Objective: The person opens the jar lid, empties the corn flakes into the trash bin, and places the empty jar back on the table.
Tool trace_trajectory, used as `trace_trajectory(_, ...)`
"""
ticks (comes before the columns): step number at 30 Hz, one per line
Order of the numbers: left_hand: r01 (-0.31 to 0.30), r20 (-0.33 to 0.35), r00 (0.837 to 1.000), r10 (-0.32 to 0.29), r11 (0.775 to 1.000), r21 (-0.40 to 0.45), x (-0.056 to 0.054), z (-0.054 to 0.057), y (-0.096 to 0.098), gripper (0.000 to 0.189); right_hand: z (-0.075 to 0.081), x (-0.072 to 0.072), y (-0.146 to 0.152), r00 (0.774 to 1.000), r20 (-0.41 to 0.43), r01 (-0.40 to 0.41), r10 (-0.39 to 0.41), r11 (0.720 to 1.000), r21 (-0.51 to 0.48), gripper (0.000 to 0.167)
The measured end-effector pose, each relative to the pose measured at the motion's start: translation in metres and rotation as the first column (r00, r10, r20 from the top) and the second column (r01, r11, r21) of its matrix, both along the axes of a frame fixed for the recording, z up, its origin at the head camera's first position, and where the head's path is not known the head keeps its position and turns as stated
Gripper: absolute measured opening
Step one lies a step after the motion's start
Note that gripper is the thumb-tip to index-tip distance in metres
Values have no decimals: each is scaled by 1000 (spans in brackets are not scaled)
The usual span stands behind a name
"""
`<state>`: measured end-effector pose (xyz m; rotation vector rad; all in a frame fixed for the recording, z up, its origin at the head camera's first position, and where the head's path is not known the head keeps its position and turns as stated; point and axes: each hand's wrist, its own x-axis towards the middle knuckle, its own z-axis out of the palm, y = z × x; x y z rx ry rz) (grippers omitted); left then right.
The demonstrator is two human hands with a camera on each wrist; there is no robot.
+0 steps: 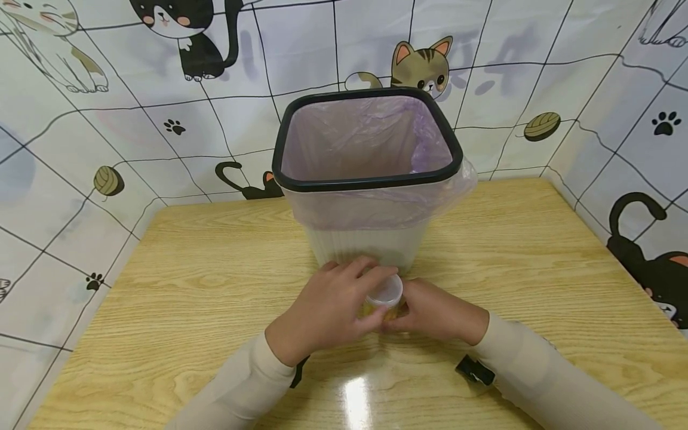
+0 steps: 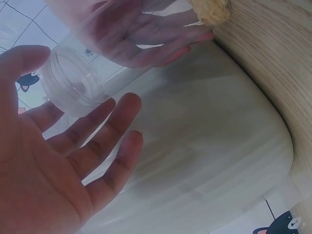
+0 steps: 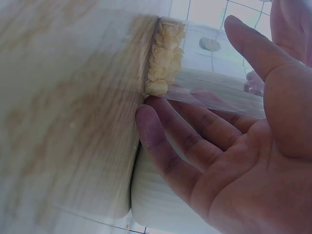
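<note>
A clear plastic jar (image 3: 209, 73) stands on the table close in front of the bin, a layer of pale yellow flakes (image 3: 165, 58) at its bottom. My left hand (image 1: 333, 304) holds the jar's clear round lid (image 2: 73, 83) at the top, thumb on one side and fingers on the other. Lower down, my right hand (image 1: 438, 310) grips the jar's body from the right. In the right wrist view, its fingers reach round the wall near the base. Part of the jar is hidden behind both hands in the head view.
Right behind the jar is a pale bin (image 1: 365, 245) with a black rim (image 1: 371, 184) and a purple plastic liner (image 1: 349, 209). The wooden table (image 1: 215, 280) is backed by a cat-patterned covering (image 1: 301, 48) that also hangs at both sides.
</note>
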<state>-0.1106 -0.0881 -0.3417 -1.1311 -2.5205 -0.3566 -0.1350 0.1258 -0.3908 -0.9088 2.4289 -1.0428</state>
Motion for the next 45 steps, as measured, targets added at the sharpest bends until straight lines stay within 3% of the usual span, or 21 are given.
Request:
trace_trajectory(18,22,33,999,-22,1000,-4,-2,-2,1,47,2,-1,-1,1000,24,-15,16,1000,-6,44)
trace_trajectory(25,37,7,999,-37,999,4,-2,-2,0,46,1,0,0,1000,-18,-9,9,1000,8,44)
trace_trajectory(45,55,-20,998,-55,998,15,-2,-1,-3,52,1,0,-1,1000,16,-1,1,1000,0,48)
